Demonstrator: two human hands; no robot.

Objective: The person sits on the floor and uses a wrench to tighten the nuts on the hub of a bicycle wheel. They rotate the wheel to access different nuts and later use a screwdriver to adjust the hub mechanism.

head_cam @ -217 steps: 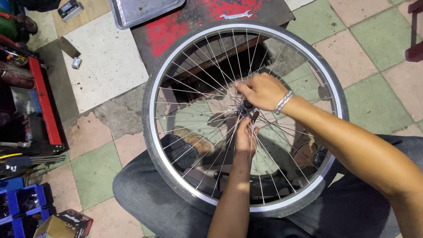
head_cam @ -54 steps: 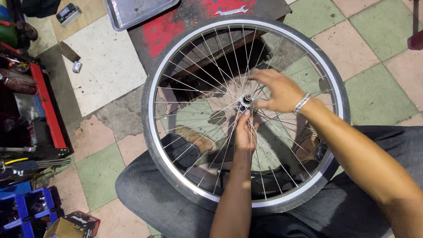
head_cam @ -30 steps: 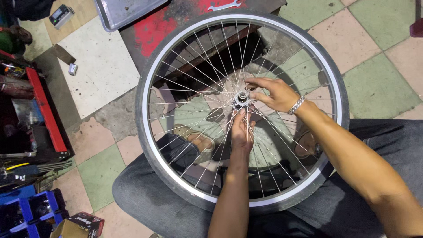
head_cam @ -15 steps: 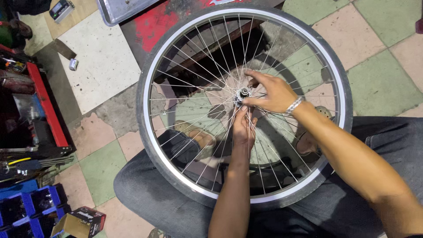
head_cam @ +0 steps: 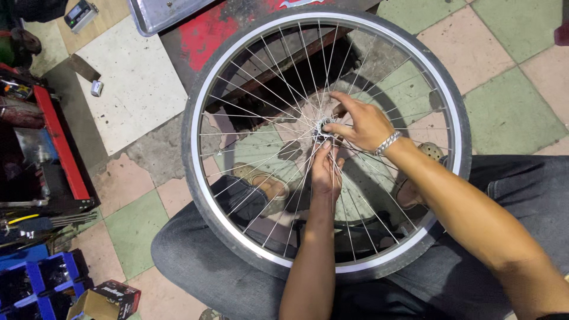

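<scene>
A spoked bicycle wheel (head_cam: 204,178) with a silver rim and black tyre lies flat across my lap. Its metal hub (head_cam: 325,125) sits at the centre. My left hand (head_cam: 326,172) reaches up through the spokes from below and pinches the hub's underside with its fingertips. My right hand (head_cam: 361,121), with a metal bracelet on the wrist, rests over the spokes and grips the hub's top with thumb and fingers. Both hands meet at the hub.
A red-painted metal stand (head_cam: 207,35) with a grey tray (head_cam: 160,12) is beyond the wheel. A red and black tool rack (head_cam: 53,148) and blue crates (head_cam: 35,278) stand at the left. A small cardboard box (head_cam: 104,299) lies at the lower left on the tiled floor.
The wheel has stayed on my lap. My right hand slid from the hub's right side onto the hub, and its fingers have turned around the hub. The left hand stays underneath.
</scene>
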